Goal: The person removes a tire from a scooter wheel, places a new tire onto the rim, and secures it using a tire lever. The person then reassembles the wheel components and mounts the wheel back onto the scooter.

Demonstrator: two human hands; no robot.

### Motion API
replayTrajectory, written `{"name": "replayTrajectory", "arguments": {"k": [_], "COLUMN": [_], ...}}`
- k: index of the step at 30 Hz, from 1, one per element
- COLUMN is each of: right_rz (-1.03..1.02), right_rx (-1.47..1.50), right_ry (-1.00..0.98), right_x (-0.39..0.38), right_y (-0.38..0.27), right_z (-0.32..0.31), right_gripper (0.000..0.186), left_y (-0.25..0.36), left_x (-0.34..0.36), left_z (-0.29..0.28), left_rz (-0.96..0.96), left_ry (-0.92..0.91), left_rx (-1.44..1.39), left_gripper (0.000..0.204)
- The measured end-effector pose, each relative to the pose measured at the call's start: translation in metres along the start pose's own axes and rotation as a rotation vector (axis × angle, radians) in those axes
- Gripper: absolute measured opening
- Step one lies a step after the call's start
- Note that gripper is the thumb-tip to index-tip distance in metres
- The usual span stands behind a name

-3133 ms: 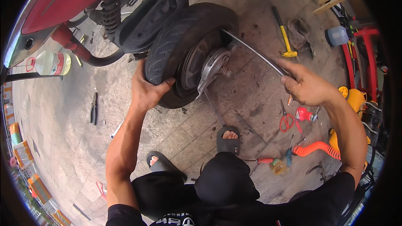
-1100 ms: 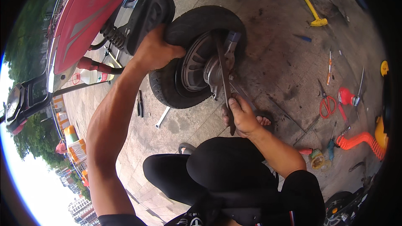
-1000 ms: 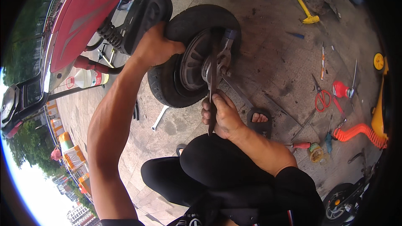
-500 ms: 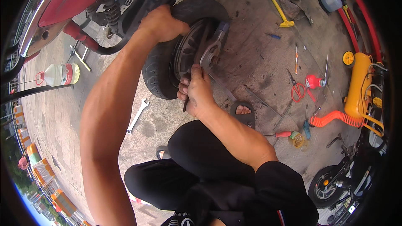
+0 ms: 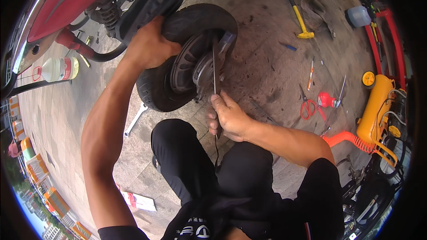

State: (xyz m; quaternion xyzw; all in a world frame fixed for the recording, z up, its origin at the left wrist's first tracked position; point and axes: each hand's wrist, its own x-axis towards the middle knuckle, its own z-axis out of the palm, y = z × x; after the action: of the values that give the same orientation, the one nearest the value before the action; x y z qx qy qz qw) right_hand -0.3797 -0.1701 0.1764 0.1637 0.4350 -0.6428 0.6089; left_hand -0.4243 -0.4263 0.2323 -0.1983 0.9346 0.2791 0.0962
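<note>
My left hand (image 5: 149,46) is closed over the upper left of a black tyre (image 5: 155,91) on a scooter's rear wheel hub (image 5: 182,71), beside the black swingarm (image 5: 158,0). My right hand (image 5: 229,115) grips the lower end of a long flat metal bar (image 5: 216,78), which runs up across the hub to the tyre's inner edge at the upper right. A bluish-grey piece (image 5: 227,41) sits at that edge beside the bar; its shape is unclear. The wheel's metal fitting (image 5: 202,69) is partly hidden behind the bar. My knees are bent below.
The red scooter body (image 5: 66,0) is upper left, with a jug (image 5: 55,69). A wrench (image 5: 135,120), hammer (image 5: 304,31), scissors (image 5: 307,106) and red bottle (image 5: 327,100) lie around. A yellow compressor (image 5: 373,111), coiled hose (image 5: 347,142) and red frame (image 5: 396,49) are at right.
Since three seconds ago my left hand has moved up the tyre and my right hand has come inward. In the last half second my right hand has moved down and rightward with the bar.
</note>
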Motion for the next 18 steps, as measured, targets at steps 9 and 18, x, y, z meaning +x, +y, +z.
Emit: {"name": "replayTrajectory", "arguments": {"k": [9, 18], "right_rz": [0.137, 0.159], "right_rx": [-0.441, -1.410], "right_ry": [-0.086, -0.028], "right_x": [-0.034, -0.049], "right_y": [-0.065, -0.185], "right_z": [-0.059, -0.073], "right_gripper": [0.023, 0.035], "left_y": [0.006, 0.002], "left_x": [-0.014, -0.021], "left_z": [-0.007, -0.002], "left_rz": [0.024, -0.086], "left_ry": [0.031, 0.075], "left_rx": [-0.078, -0.092], "left_gripper": [0.073, 0.061]}}
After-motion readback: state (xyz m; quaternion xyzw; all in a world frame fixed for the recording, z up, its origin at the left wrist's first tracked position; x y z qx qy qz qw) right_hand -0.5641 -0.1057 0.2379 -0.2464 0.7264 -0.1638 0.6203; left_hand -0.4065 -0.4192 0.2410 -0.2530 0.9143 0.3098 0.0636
